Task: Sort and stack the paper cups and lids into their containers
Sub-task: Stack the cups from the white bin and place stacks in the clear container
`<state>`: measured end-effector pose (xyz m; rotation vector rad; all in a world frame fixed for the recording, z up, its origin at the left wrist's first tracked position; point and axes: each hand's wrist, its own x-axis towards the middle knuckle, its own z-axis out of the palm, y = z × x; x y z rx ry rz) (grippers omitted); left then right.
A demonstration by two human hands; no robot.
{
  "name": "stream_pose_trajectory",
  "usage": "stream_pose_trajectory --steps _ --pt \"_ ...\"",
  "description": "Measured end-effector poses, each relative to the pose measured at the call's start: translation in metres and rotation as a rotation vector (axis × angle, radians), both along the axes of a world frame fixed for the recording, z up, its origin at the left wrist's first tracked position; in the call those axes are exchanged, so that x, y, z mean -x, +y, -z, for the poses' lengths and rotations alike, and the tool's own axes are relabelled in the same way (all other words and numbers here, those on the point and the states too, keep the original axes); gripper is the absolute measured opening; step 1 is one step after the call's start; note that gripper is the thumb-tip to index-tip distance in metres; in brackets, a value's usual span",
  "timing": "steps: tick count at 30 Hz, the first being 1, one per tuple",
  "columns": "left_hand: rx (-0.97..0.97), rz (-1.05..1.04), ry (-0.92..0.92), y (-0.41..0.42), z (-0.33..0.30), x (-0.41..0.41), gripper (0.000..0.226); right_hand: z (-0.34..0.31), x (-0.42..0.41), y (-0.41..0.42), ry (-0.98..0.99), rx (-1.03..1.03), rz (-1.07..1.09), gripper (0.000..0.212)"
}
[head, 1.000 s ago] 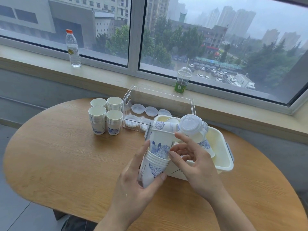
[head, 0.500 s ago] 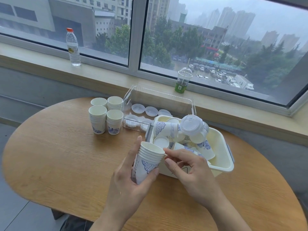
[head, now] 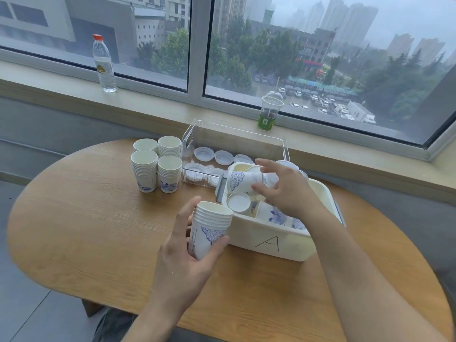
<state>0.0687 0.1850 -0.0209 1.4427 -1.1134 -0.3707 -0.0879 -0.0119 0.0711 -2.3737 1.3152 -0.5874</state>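
White bin (head: 271,245) still has loose cups. Four stacks (head: 156,169) stand left of it; lids (head: 223,157) lie behind it. The left hand (head: 187,253) holds a stack (head: 209,229) beside it. The right hand (head: 283,188) grips a cup (head: 243,181) over it.

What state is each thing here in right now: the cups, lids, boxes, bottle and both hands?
Left hand: grips a nested cup stack, upright.
Right hand: grasps a lying cup over the white bin.
White bin: open, holding loose cups.
Clear box: open, lids inside.
Four cup stacks: upright on the table.
Bottle: capped, upright.
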Motion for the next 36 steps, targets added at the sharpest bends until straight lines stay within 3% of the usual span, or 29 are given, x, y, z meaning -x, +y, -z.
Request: stream_pose_trajectory --steps 6,10,15,20,24,27,36 --pt "0.001 0.039 0.000 0.003 -0.002 -0.002 0.083 0.004 0.003 -0.008 0.074 -0.091 -0.015 0.056" --pt "-0.010 0.084 0.007 0.001 -0.001 0.002 0.083 0.011 0.009 -0.002 0.008 -0.007 0.005 0.050" --pt "-0.016 0.135 0.011 -0.002 0.002 0.011 0.083 0.010 0.025 0.025 -0.294 0.041 0.065 0.045" --pt "-0.030 0.191 0.004 -0.006 0.007 0.023 0.091 0.027 0.035 0.073 -0.655 -0.268 -0.007 0.045" --pt "-0.013 0.235 0.019 -0.008 0.011 0.031 0.097 0.040 0.040 0.099 -0.760 -0.399 -0.044 0.050" --pt "-0.010 0.235 0.005 -0.008 0.013 0.033 0.099 0.045 0.043 0.107 -0.764 -0.403 -0.051 0.056" --pt "-0.046 0.251 -0.055 -0.005 0.016 0.037 0.097 0.043 0.054 0.113 -0.492 -0.176 -0.081 0.077"
